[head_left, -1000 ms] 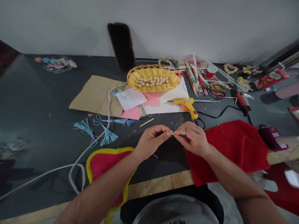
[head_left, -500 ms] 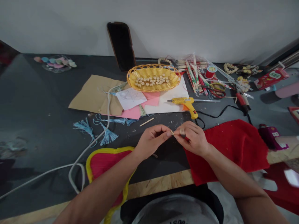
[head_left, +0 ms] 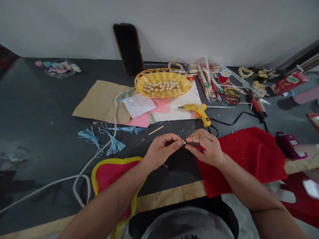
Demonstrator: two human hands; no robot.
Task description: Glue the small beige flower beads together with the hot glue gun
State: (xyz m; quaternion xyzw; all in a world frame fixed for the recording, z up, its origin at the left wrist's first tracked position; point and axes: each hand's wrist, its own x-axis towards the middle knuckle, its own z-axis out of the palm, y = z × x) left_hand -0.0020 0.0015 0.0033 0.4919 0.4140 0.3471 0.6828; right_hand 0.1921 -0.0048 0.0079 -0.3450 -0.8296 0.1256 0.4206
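Right hand (head_left: 206, 146) newly unpinched beside pale piece (head_left: 184, 142) in left hand (head_left: 161, 149)

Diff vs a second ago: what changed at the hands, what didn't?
Right hand: thumb and fingertip have parted slightly beside the small pale piece; whether they still touch it is too small to tell. Left hand still pinches it. Yellow basket, glue gun and red cloth stayed put.

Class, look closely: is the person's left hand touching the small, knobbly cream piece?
Touching. The head view shows the left hand pinching the small, knobbly cream piece, with no gap at the thumb tip.
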